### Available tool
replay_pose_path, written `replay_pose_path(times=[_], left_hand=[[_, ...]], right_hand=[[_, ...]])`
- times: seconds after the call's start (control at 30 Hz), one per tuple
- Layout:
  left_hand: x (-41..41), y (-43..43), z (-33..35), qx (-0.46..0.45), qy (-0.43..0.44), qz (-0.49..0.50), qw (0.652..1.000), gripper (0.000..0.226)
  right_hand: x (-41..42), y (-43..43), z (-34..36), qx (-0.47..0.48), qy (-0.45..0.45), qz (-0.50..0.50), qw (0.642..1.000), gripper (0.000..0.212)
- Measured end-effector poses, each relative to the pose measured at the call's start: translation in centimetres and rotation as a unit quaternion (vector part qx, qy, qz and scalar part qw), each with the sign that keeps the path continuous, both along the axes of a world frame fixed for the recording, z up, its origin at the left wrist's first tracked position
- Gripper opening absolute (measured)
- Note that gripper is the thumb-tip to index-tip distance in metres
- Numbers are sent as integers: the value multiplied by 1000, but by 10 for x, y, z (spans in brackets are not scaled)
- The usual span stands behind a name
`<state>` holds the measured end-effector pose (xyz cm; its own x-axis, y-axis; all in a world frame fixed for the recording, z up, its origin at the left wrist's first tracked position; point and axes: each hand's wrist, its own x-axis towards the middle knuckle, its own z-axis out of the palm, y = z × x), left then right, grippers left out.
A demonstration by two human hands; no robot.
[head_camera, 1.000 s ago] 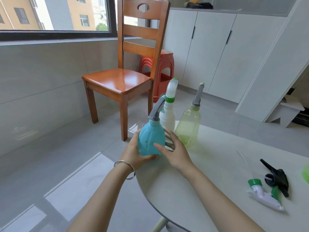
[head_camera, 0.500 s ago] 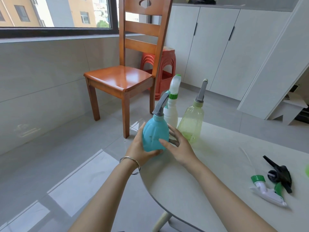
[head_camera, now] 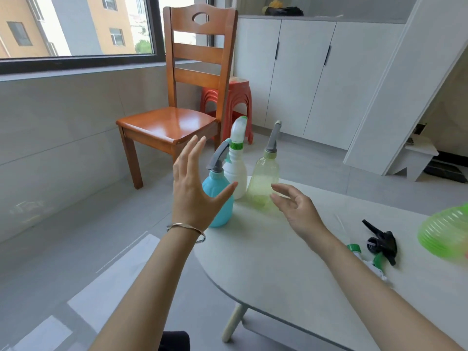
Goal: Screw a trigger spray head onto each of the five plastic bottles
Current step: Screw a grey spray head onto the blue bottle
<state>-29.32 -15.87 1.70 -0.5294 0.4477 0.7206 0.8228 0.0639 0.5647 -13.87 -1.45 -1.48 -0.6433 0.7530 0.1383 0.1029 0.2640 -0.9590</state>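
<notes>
Three bottles with spray heads stand at the far left end of the white table [head_camera: 278, 264]: a blue bottle [head_camera: 222, 211] with a grey head, a white bottle [head_camera: 238, 176] with a white-and-green head, and a pale yellow-green bottle [head_camera: 264, 181] with a grey head. My left hand [head_camera: 195, 188] hovers open in front of the blue bottle, fingers spread, not touching it. My right hand [head_camera: 296, 209] is open just right of the bottles, empty. A black spray head [head_camera: 379, 240] and a white-and-green spray head [head_camera: 364, 259] lie loose on the table at right. A bright green ribbed bottle [head_camera: 445, 231] shows, blurred, at the right edge.
A wooden chair [head_camera: 177, 122] stands on the floor beyond the table's left end, with red plastic stools [head_camera: 235, 97] behind it. White cabinets [head_camera: 304, 72] line the back wall. The table's rounded edge runs just left of the blue bottle.
Both hands have let go of the blue bottle and lifted away from it, fingers spread. The bottle now stands on its own by the table edge. The view has tilted, bringing the green bottle in.
</notes>
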Motion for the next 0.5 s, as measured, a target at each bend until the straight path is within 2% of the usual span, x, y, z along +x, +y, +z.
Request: replay_pose_path(times=[0.1,0.2,0.3,0.37,0.43,0.5], left_hand=[[33,9,11,34,22,-24,999,79],[67,30,6,-6,31,-85,996,77],[97,57,-8,-105,24,-149,983,77],[113,75,-22,-200,45,-144,968,78],[129,93,-34,-295,66,-119,946,80],[145,110,-41,-327,62,-130,934,83]], right_hand=[[38,10,14,22,2,-26,999,27],[72,22,25,39,12,-56,998,24],[106,35,31,69,13,-87,994,24],[129,47,31,101,8,-121,988,26],[153,61,28,169,-4,-165,972,30],[176,76,25,238,-16,-207,949,38]])
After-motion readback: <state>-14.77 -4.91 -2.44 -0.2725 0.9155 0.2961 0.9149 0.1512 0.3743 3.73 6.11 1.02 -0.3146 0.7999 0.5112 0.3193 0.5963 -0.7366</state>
